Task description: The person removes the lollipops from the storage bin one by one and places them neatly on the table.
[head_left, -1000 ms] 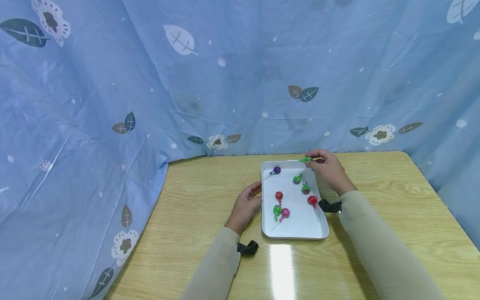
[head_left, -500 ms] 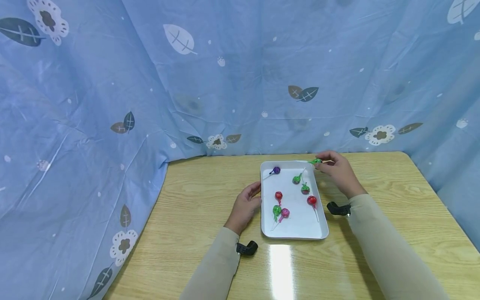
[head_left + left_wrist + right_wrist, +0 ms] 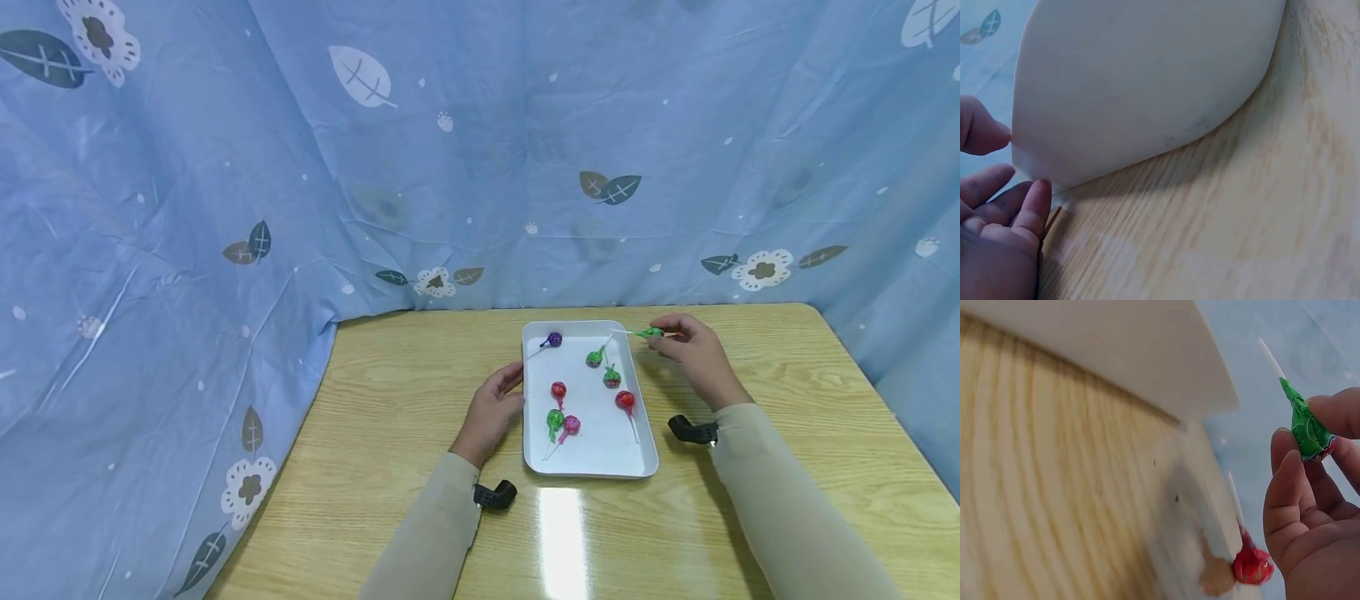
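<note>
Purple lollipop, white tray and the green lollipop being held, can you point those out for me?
Purple lollipop (image 3: 555, 339): head view, on its wrapped candy ball.
White tray (image 3: 596, 442): head view, on its bare floor.
Held green lollipop (image 3: 1307, 429): right wrist view, on its green wrapper.

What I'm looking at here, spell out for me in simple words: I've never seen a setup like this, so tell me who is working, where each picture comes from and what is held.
There is no machine working here, just a person's left hand and right hand. The wide picture comes from a camera on the head, looking forward and down. The two close ones come from wrist cameras. On the wooden table stands a white tray with seven lollipops in it: three green, two red, one purple, one pink. The left hand touches the tray's side. The right hand pinches another green lollipop by its wrapped end. The right wrist picture also shows a red lollipop outside the tray.
</note>
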A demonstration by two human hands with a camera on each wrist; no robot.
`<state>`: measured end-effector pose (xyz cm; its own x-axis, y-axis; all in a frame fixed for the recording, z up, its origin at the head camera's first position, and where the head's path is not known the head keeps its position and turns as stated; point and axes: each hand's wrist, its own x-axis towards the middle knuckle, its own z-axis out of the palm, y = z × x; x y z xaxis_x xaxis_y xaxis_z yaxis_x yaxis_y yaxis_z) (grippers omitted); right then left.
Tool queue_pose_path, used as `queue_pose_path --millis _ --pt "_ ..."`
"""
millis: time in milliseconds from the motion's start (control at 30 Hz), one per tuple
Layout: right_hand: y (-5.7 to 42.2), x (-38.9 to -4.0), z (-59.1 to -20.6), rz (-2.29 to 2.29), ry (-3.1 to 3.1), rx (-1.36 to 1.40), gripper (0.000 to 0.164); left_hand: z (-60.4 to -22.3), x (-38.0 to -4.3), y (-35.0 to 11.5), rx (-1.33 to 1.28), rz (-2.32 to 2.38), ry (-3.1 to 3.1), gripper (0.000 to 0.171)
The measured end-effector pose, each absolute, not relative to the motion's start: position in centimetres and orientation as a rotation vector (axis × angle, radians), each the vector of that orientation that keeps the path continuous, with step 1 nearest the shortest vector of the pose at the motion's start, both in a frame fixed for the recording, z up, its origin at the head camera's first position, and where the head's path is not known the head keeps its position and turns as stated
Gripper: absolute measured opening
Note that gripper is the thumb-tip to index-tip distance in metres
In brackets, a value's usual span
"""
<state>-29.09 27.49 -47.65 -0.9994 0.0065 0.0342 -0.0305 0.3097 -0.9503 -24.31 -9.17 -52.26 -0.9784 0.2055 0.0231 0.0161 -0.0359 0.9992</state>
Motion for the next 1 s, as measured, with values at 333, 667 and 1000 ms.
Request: queue_pose_path --millis 333,667,1000 --pt "29.0 -28.5 -48.6 1.872 -2.474 -0.018 0.045 -52.2 -24.1 -9.2 0.228 2.167 2.073 0.06" --pt "30.1 -27.3 -48.9 1.776 -2.515 -0.083 0.048 -52.3 -24.1 -9.1 0.218 2.169 2.067 0.059" --pt "31.2 -27.0 -49.9 1.716 -2.529 -0.132 0.051 -51.9 -24.1 -9.1 0.238 2.166 2.072 0.06"
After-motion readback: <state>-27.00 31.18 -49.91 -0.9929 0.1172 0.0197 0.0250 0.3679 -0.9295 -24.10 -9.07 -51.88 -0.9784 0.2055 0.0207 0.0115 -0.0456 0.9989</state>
